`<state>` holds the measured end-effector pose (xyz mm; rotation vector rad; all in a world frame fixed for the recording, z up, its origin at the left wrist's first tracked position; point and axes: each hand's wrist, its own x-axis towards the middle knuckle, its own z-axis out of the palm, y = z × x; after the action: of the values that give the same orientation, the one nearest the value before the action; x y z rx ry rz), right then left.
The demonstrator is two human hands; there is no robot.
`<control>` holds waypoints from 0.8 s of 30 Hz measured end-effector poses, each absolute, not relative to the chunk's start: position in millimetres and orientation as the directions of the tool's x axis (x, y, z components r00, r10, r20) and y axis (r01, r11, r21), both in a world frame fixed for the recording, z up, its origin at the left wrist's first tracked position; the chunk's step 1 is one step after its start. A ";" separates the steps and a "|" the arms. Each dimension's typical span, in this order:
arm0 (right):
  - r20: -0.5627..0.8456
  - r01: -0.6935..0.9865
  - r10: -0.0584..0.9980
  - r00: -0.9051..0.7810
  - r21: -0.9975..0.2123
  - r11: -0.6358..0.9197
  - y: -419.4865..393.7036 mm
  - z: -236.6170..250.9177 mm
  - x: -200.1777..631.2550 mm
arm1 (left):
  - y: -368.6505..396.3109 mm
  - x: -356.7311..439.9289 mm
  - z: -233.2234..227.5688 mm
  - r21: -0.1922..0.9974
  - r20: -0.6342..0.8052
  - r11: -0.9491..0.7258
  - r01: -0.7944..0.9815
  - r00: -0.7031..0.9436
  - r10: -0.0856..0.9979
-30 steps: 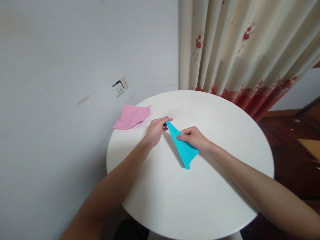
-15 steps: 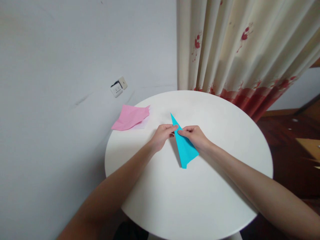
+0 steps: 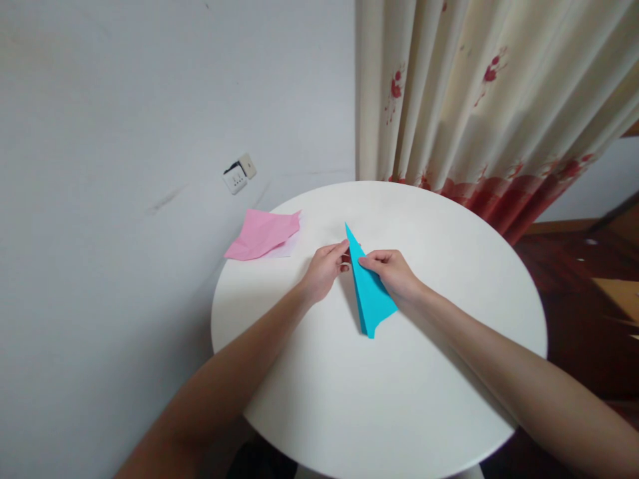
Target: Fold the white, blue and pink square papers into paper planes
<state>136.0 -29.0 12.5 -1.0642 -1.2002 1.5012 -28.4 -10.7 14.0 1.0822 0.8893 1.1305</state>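
Observation:
A folded sheet of bright blue paper point(image 3: 372, 293), long and pointed at its far end, is held over the table with its tip aimed away from me. My right hand point(image 3: 392, 269) pinches its right side, thumb on top and fingers underneath. At the left edge, my left hand point(image 3: 325, 267) has its thumb off the paper's face. Its fingers are apart and loosely curled, some reaching behind the paper, where contact is hidden. A narrow folded strip runs down the paper's left side, and its near end is uneven.
On the round white table point(image 3: 429, 392), pink paper point(image 3: 264, 233) lies at the far left over a white sheet point(image 3: 283, 250). The wall with a socket point(image 3: 234, 178) borders the left side. A patterned curtain point(image 3: 464, 100) hangs behind the table.
My left thumb has lifted off the blue paper and moved to its left edge. The paper has turned slightly, showing more of its left fold. My right hand keeps its pinch.

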 end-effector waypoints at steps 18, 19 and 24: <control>-0.011 -0.167 0.959 -0.284 -0.984 -0.061 -26.6 9.1 135.6 | -13.7 -24.8 8.7 0.933 -0.101 0.201 -0.298 0.319 0.942; -0.002 -0.152 0.958 -0.287 -0.987 -0.047 -26.4 8.7 135.7 | -13.9 -24.5 8.7 0.935 -0.097 0.196 -0.297 0.317 0.944; 0.071 -0.039 0.948 -0.310 -0.997 0.062 -24.5 7.3 134.5 | -14.8 -24.7 7.9 0.943 -0.079 0.165 -0.289 0.288 0.954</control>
<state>134.5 -24.5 7.3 -0.9705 -1.4461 1.3985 -24.7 -14.8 7.9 1.0089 0.8396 1.0533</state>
